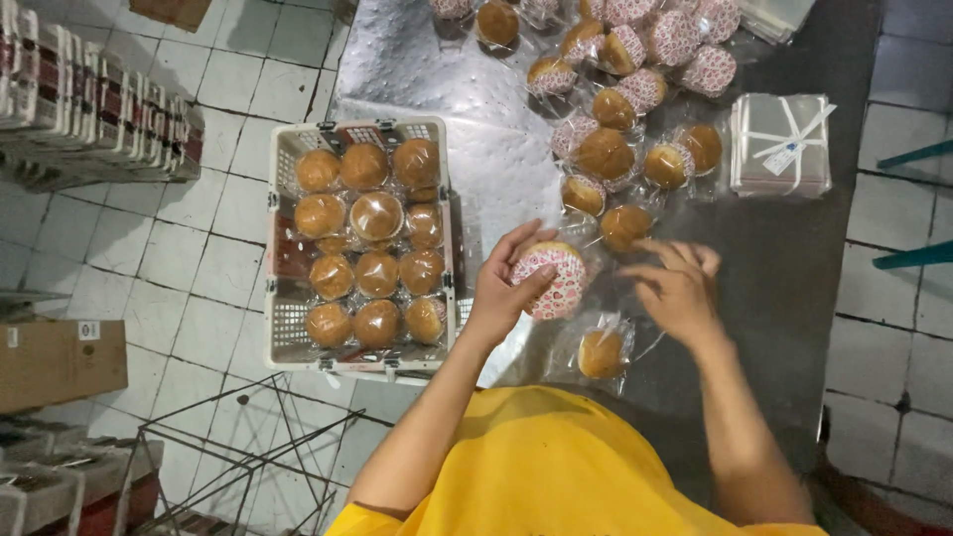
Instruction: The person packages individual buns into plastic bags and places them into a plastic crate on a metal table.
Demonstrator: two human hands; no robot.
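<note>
**Left hand grips a wrapped bun, right hand loose above the table**

I've got the left hand (501,288) curled around a wrapped bun (552,280), thumb on the near side and fingers over the top, the bun turned so its red-patterned paper cup faces me. It's held just above the grey table (794,258), between the basket and the loose pile. The right hand (680,288) hovers just beside it, fingers spread and half bent, holding nothing that I can make out, though a bit of clear wrapper may be at the fingertips; the view is too soft to say. Below the hands, one more bagged bun (602,352) lies on the table near my yellow shirt (536,467). To the left, a white plastic basket (283,213) sits packed with golden buns in rows. Further up the table, a loose pile of wrapped buns (620,119) spreads out, some showing their tops, some their patterned cups. At the right edge lies a tied stack of clear bags (782,144).
</note>
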